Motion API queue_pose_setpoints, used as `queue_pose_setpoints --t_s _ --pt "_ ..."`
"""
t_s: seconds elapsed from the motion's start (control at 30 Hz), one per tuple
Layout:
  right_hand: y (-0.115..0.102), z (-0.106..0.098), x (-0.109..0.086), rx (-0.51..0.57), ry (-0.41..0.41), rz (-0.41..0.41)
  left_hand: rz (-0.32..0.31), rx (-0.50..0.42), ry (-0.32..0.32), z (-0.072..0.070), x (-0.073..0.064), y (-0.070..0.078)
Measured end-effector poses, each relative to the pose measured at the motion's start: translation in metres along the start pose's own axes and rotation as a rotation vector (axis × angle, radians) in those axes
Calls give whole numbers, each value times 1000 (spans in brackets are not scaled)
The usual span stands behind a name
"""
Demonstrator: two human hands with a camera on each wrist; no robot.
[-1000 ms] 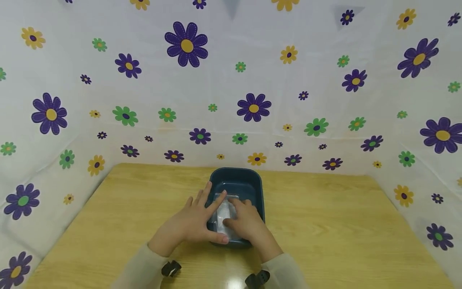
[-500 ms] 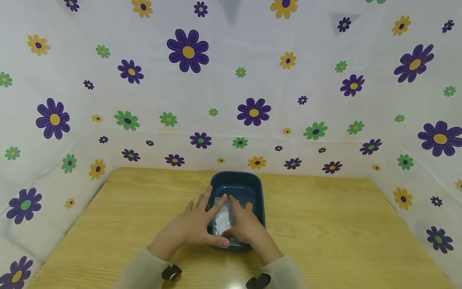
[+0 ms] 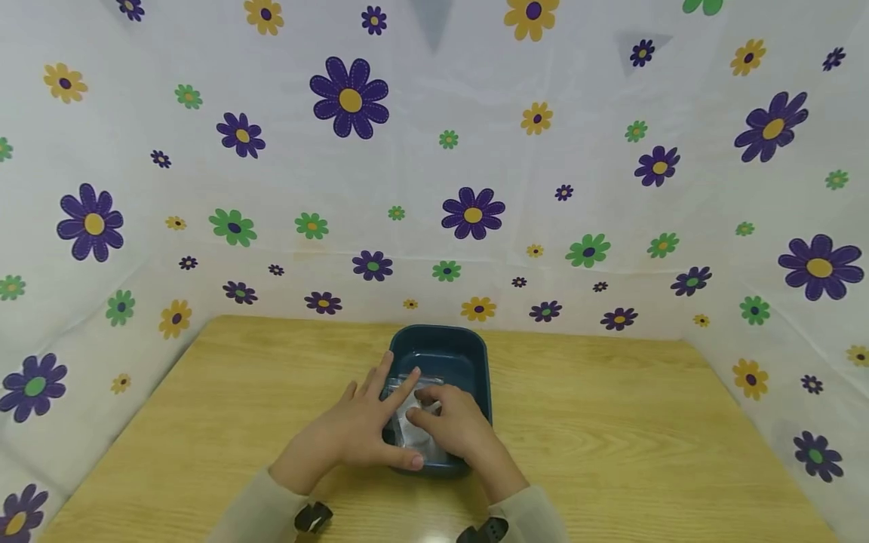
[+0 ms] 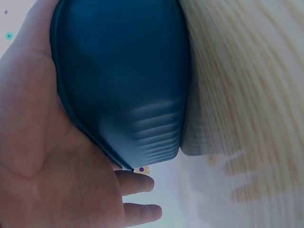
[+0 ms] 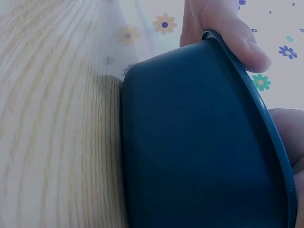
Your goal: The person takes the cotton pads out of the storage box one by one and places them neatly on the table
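A person's left hand (image 3: 358,431) spreads wide across the left rim of a dark blue bin (image 3: 437,343) on a tabletop (image 3: 597,422). The right hand (image 3: 462,426) bends over clear plastic packaging (image 3: 409,433) inside the bin's near half; whether it pinches any cannot be told. Flowered cloth (image 3: 407,166) hangs behind the bin.
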State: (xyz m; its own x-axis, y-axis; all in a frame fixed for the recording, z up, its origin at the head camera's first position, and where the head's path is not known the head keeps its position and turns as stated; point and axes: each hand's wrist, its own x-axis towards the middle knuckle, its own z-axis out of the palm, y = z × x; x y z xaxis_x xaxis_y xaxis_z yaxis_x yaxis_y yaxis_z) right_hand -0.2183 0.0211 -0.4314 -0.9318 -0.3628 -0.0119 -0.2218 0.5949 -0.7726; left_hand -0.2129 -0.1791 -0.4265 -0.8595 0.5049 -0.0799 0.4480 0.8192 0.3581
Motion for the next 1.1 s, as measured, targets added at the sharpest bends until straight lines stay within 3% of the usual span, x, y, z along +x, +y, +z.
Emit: queue_pose_setpoints --t_s 0.3,0.5,0.6,0.8,0.93,1.1 --pt "-2 -19 -2 125 187 -104 -12 27 19 4 3 -1" --pt "0 -32 -7 129 126 -154 -18 41 15 5 2 -1" --pt "4 -39 -8 154 141 -171 -21 34 20 5 3 -1" --pt "14 -54 -14 313 92 -92 -25 25 -3 2 5 -1" --pt "18 -59 -18 370 51 -82 -34 22 -14 2 3 -1" --pt "22 -68 -18 462 73 -19 -45 26 -15 1 4 -1"
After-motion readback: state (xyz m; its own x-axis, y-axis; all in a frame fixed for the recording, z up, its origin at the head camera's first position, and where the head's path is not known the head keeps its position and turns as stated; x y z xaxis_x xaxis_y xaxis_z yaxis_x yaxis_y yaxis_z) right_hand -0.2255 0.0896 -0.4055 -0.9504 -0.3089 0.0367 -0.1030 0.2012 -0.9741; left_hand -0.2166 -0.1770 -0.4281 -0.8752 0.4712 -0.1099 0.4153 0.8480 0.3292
